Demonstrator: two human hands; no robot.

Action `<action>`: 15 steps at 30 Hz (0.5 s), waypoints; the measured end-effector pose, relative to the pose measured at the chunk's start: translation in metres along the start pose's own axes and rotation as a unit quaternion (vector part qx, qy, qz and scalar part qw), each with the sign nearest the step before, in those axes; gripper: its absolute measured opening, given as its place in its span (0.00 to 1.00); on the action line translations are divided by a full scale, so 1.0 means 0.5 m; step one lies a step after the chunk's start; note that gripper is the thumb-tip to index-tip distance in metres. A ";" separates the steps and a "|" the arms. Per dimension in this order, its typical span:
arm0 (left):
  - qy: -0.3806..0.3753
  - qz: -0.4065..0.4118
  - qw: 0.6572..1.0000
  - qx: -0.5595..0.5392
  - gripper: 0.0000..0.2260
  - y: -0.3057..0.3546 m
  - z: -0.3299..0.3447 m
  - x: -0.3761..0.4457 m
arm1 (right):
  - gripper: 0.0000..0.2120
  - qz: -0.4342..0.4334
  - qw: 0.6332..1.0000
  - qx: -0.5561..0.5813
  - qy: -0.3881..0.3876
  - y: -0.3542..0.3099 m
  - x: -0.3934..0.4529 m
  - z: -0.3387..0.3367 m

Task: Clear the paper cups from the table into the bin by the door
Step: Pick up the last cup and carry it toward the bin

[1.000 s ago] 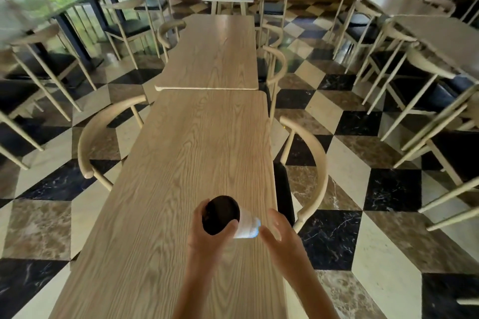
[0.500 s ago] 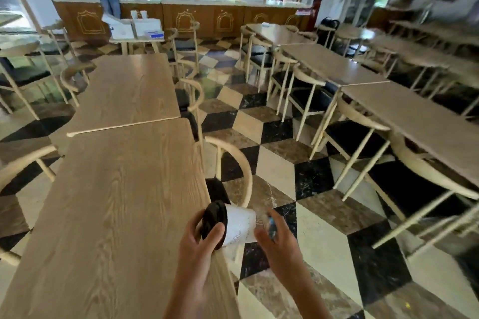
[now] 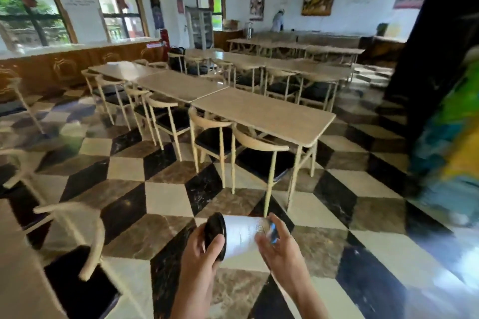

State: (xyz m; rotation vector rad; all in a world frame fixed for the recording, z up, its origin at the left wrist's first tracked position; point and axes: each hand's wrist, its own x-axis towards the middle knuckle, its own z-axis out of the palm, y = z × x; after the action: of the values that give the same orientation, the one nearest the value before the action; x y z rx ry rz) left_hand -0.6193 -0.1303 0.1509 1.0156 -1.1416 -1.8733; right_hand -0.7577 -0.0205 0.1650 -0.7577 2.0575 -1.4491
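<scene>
So the cup (image 3: 242, 237) is lying sideways at 6 o'clock, up over the checkered floor (image 3: 166, 199). Left hand (image 3: 204, 254) is curled round its black lid (image 3: 215, 235), right hand (image 3: 278, 248) cups the base end with fingers loosely bent. Nearest bench (image 3: 264, 114) is up around 12, chairs (image 3: 256, 147) tucked under.

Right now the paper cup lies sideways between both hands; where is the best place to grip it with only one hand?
Probably the white wall of the paper cup, mid-body, coming from the right hand side. The cup lies on its side, black lid toward the left hand; gripping the lid alone might pull it off.
</scene>
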 end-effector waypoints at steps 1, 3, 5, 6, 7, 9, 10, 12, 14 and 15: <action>-0.020 -0.003 1.000 0.008 0.21 -0.025 0.063 -0.010 | 0.28 0.012 1.000 0.010 0.024 0.023 -0.004 -0.065; -0.067 -0.011 0.997 0.030 0.16 -0.076 0.186 -0.035 | 0.27 0.022 0.997 0.017 0.072 0.065 -0.017 -0.192; -0.114 -0.022 0.992 0.052 0.16 -0.122 0.304 -0.058 | 0.27 0.030 0.991 0.036 0.127 0.101 -0.038 -0.313; -0.139 -0.030 0.988 0.061 0.18 -0.141 0.363 -0.069 | 0.27 0.033 0.986 0.040 0.156 0.118 -0.049 -0.370; -0.165 -0.038 0.983 0.071 0.20 -0.158 0.419 -0.081 | 0.26 0.036 0.982 0.035 0.185 0.134 -0.062 -0.423; -0.222 -0.046 0.970 0.089 0.23 -0.192 0.524 -0.098 | 0.25 0.046 0.970 0.024 0.238 0.164 -0.083 -0.519; -0.248 -0.047 0.962 0.100 0.24 -0.205 0.572 -0.108 | 0.24 0.053 0.963 0.023 0.262 0.178 -0.091 -0.562; -0.293 -0.048 0.947 0.124 0.31 -0.227 0.660 -0.127 | 0.24 0.062 0.951 0.024 0.303 0.202 -0.103 -0.637; -0.329 -0.051 0.931 0.151 0.31 -0.250 0.741 -0.138 | 0.27 0.079 0.941 0.022 0.328 0.222 -0.113 -0.704; -0.342 -0.051 0.924 0.162 0.28 -0.265 0.779 -0.140 | 0.28 0.086 0.936 0.021 0.341 0.234 -0.116 -0.737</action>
State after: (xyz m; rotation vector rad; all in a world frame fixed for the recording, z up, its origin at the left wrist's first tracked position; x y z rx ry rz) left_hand -0.9544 0.1182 0.1648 0.5847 -1.8795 -2.2510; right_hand -0.9851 0.2973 0.1704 -0.0254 2.4898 -1.8128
